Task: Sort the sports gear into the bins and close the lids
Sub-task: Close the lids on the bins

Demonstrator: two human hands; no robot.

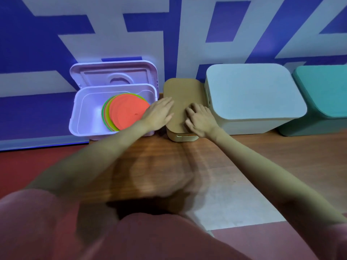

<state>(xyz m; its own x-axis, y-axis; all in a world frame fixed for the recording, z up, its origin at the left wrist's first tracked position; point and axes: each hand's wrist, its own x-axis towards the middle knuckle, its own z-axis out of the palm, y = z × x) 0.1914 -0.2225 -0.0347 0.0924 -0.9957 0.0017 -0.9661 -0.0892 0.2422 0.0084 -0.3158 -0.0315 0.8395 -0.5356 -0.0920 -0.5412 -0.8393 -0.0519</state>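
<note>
A small tan bin (183, 136) stands against the wall with its tan lid (183, 92) down. My left hand (159, 114) lies flat on the lid's left edge with fingers straight. My right hand (199, 119) presses on the lid's right side, fingers slightly bent. Left of it a white bin (80, 117) stands with its lid (112, 74) tipped back against the wall. Inside it leans a stack of flat round discs (125, 113), orange on top with green and yellow edges.
A pale blue bin (253, 94) with its lid down stands right of the tan bin, touching it. A teal bin (324, 94), also lidded, is at the far right. All stand on a wooden floor strip (169, 156) along a blue and white wall.
</note>
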